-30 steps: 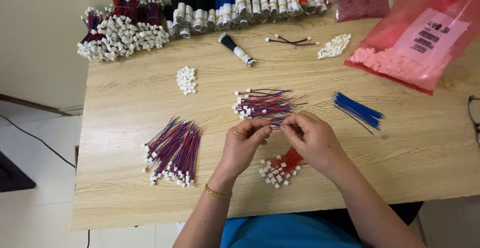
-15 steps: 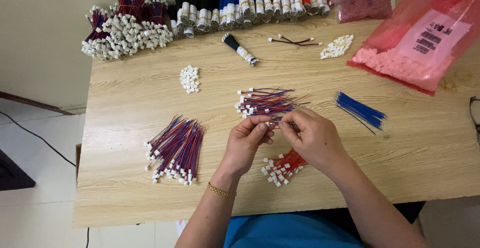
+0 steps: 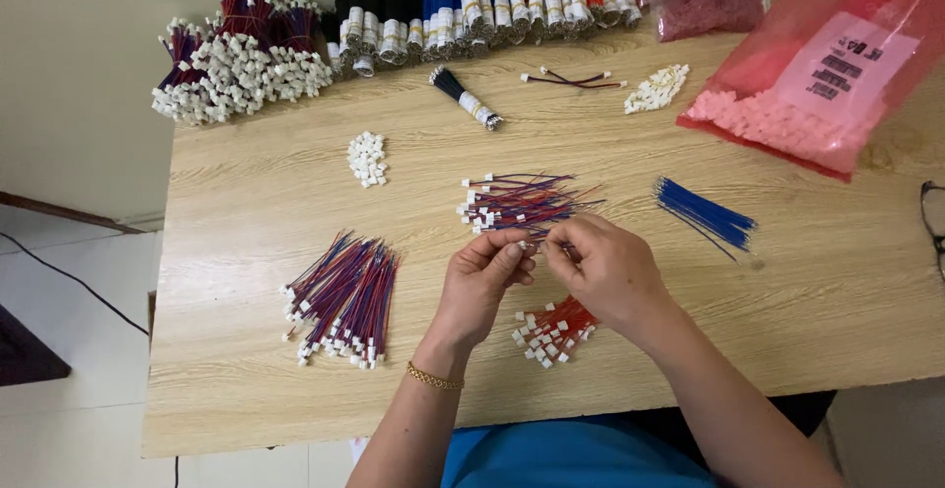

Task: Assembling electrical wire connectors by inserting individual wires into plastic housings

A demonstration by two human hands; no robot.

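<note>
While sorted bundles lie within reach on the pale wooden surface (image 3: 246, 193), the left hand (image 3: 484, 281) and right hand (image 3: 602, 269) meet above it. Each grip pinches narrowly on a thin wire with a small white plug (image 3: 526, 245), just before the loose pile of red and blue plugged wires (image 3: 520, 202), kept close for easy picking

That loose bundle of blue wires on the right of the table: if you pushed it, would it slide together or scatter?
The blue wires would probably scatter: nothing visibly binds them, and their ends already fan apart. They look thin and light, so likely floppy when lifted singly. Lying flat on the wooden table, they seem unlikely to roll far.

Single head view; looks steeply down, close over table (image 3: 246, 390).
</note>
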